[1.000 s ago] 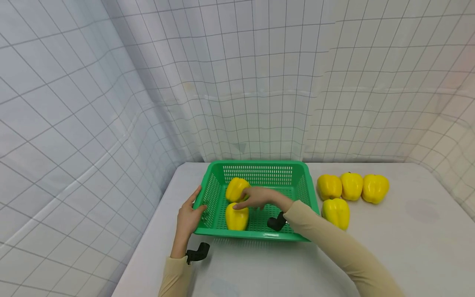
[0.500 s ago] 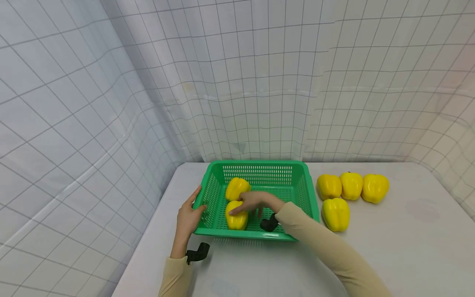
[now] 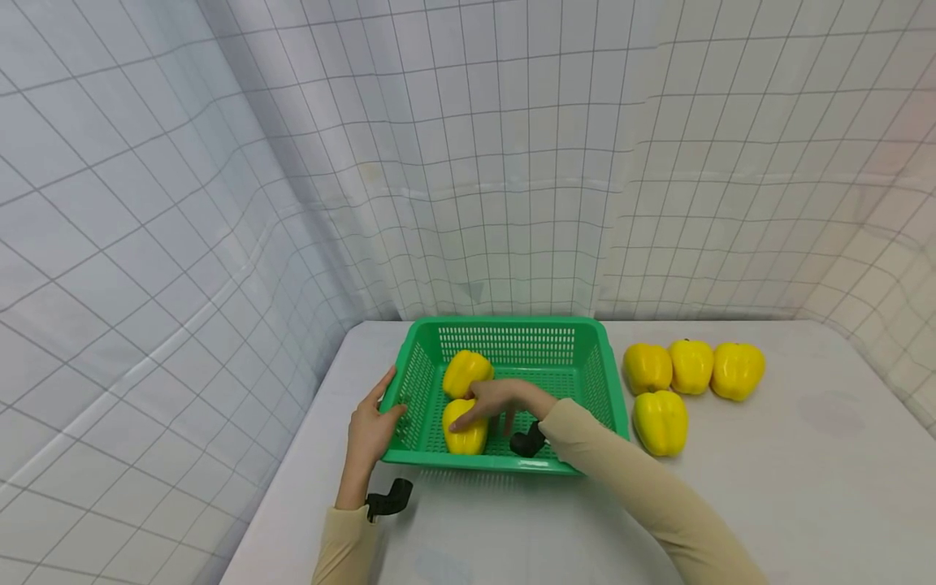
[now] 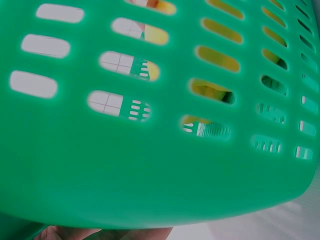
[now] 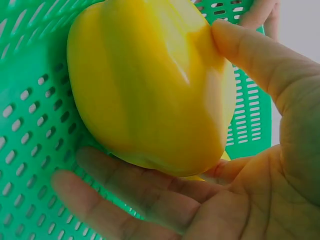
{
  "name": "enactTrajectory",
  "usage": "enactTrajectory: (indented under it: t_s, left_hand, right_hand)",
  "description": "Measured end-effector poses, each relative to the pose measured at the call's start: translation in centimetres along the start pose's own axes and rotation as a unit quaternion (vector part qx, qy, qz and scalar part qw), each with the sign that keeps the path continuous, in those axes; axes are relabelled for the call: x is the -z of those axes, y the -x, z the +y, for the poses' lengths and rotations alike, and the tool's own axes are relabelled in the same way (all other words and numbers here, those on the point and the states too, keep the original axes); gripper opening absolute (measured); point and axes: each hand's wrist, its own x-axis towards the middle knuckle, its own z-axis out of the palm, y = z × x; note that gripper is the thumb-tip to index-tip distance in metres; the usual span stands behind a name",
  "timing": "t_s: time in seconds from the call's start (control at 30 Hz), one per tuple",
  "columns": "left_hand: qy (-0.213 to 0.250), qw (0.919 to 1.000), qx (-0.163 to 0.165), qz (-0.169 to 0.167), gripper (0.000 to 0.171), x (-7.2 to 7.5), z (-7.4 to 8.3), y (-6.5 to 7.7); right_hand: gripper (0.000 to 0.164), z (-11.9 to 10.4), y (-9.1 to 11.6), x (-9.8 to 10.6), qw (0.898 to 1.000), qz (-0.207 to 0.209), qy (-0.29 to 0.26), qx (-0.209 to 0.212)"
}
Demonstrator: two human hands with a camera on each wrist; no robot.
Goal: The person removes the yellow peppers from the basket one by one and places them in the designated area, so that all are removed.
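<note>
A green slotted plastic basket stands on the table, with two yellow bell peppers in its left half. My right hand reaches in from the right and grips the nearer bell pepper, thumb on one side and fingers on the other. The right wrist view shows this bell pepper close up between the thumb and the fingers. Behind it lies the other bell pepper. My left hand holds the basket's left rim, thumb inside; basket wall fills most of the left wrist view.
Right of the basket, several more yellow bell peppers lie on the table: a row of three at the back and one bell pepper in front of them. White gridded curtains enclose the table at the back and sides.
My right hand has moved slightly left and its thumb has come down over the nearer bell pepper, which it now grips. The left hand stays on the rim.
</note>
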Motion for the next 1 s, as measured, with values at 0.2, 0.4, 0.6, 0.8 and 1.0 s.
enactTrajectory:
  t_s: [0.2, 0.4, 0.6, 0.8, 1.0]
  left_hand:
    - [-0.004, 1.0000, 0.003, 0.000, 0.063, 0.06, -0.02, 0.03]
    - [-0.002, 1.0000, 0.004, 0.000, 0.063, 0.04, 0.07, 0.01]
    - [-0.001, 1.0000, 0.008, -0.001, 0.063, -0.07, 0.06, 0.00]
    - [-0.008, 1.0000, 0.006, -0.001, 0.063, -0.11, 0.04, -0.07]
    - [-0.018, 0.9998, 0.006, -0.003, 0.063, -0.04, -0.09, -0.25]
  right_hand:
    - [0.069, 0.36, -0.36, -0.03, 1.000, -0.006, -0.025, 0.006]
    - [0.067, 0.40, -0.38, -0.08, 0.999, -0.003, -0.035, 0.009]
    - [0.063, 0.42, -0.22, 0.01, 0.999, 0.001, -0.041, 0.011]
    - [0.064, 0.41, 0.03, 0.19, 0.999, 0.000, -0.052, 0.015]
    - [0.068, 0.36, 0.41, 0.52, 0.998, 0.004, -0.056, 0.021]
